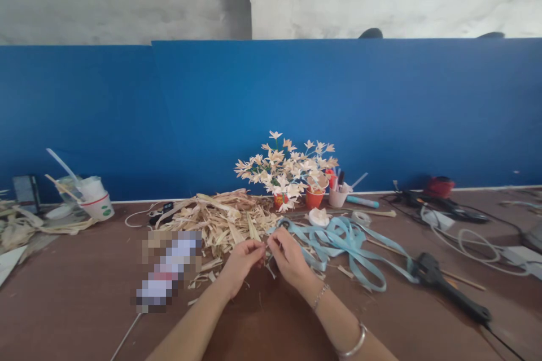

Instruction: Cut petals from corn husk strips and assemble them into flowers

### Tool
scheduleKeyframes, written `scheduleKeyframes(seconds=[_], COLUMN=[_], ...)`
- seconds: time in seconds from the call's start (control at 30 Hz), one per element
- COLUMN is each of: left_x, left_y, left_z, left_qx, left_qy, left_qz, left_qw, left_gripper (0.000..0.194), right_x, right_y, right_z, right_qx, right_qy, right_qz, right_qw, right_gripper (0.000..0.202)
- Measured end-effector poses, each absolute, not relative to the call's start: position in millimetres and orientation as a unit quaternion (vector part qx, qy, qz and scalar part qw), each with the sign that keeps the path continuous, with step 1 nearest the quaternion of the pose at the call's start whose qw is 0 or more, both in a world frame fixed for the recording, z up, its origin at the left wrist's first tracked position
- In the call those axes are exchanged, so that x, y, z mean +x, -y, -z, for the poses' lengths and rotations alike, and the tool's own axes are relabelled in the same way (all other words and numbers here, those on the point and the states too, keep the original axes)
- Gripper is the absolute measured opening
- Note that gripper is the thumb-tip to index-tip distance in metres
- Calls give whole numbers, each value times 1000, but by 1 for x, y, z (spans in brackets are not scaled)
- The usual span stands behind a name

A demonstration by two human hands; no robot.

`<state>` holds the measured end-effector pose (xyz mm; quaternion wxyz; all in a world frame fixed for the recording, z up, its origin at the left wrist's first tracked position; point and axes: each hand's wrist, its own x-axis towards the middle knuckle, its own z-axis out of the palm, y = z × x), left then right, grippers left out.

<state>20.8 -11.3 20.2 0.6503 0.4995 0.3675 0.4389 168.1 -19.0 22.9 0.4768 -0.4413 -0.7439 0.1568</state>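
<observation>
My left hand (243,262) and my right hand (290,255) meet above the front of the brown table, fingertips almost touching. Both are closed in a pinch; whatever thin piece may be between the fingers is too small to make out. Just beyond them lies a heap of dry, pale husk strips (224,211), with scraps scattered down its near side. Light blue ribbon (345,237) lies in loose loops right of my right hand. Behind the hands, cream-coloured handmade flowers (279,166) stand in a small red pot (280,201).
On the right lies a black corded tool (451,287), with white cables (470,245) beyond it. An orange cup (314,197) and a white cup of pens (337,196) stand before the blue partition (203,113). At left are a paper cup (98,206) and a blurred-out object (169,271).
</observation>
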Motion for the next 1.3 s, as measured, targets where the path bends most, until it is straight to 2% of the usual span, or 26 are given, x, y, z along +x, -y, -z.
scheduleKeyframes(seconds=[0.23, 0.43, 0.63, 0.93, 1.13, 1.3], left_x=[25, 24, 22, 23, 24, 24], left_y=[16, 15, 17, 17, 19, 20], left_z=[-26, -24, -28, -26, -26, -26], left_qx=[566, 584, 559, 569, 540, 528], left_qy=[-410, -425, -429, -415, -406, -388], left_qz=[-426, -422, -428, -432, -429, -427], left_qw=[575, 548, 566, 563, 599, 623], left_gripper=[21, 25, 28, 28, 30, 32], right_x=[169, 167, 170, 169, 170, 170], right_y=[15, 18, 19, 17, 18, 17], right_z=[-15, -23, -28, -24, -27, -25], right_qx=[-470, -467, -434, -465, -430, -414], right_qy=[750, 718, 664, 608, 615, 617], right_qz=[-129, -204, -336, -320, -393, -402], right_qw=[447, 474, 507, 559, 531, 535], right_gripper=[25, 28, 16, 25, 18, 24])
